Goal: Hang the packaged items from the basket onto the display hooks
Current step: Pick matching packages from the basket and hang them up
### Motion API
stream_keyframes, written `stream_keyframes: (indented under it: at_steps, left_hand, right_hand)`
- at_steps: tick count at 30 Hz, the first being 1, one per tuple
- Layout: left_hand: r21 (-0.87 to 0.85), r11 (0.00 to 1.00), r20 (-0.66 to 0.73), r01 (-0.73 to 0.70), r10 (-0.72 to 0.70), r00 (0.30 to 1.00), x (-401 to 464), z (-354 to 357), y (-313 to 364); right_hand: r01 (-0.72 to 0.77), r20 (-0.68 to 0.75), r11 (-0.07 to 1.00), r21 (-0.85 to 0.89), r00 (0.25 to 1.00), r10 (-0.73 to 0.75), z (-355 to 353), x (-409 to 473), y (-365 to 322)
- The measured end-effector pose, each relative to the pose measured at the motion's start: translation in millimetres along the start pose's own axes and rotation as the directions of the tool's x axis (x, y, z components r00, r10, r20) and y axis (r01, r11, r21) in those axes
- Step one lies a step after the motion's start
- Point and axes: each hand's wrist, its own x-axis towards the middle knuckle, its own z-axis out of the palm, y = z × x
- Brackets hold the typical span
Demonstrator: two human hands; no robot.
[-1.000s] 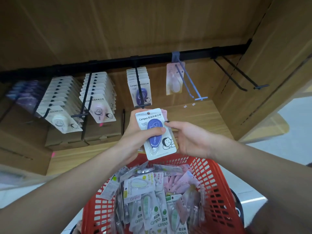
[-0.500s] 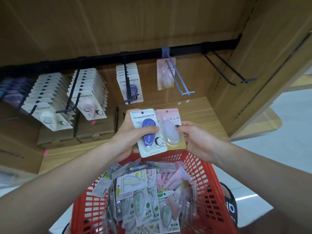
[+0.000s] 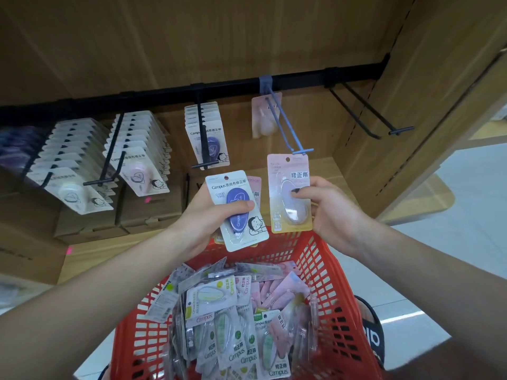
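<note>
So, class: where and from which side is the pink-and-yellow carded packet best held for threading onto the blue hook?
Hold the pink-and-yellow carded packet low, at its blister, from the right edge, as the right hand does. That leaves the top hole clear, just below the blue hook tip.

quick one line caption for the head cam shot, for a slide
Right hand lifts a pink pack toward the blue hook; left hand holds a purple pack above the red basket.

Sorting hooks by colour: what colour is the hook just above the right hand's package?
Light blue hook, head view.
</note>
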Motion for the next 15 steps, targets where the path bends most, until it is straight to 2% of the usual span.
stream_keyframes:
  at_steps: [4,11,15]
  left_hand:
    - [0.011,1.0,-0.005,-0.013,0.013,1.0,1.7,-2.4,2.1]
    - [-0.031,0.999,0.012,-0.019,0.02,1.0,1.4,-0.5,4.9]
    - [-0.031,0.999,0.004,-0.012,0.012,1.0,1.3,-4.0,3.9]
  right_hand:
    - [0.071,-0.07,0.997,-0.012,0.995,-0.072,-2.7,2.7,-5.0]
    - [0.057,-0.037,0.998,-0.027,0.998,-0.058,1.5,17.8,-4.6]
    - [0.108,-0.098,0.99,-0.09,0.988,-0.117,5.2,23.6,3.4]
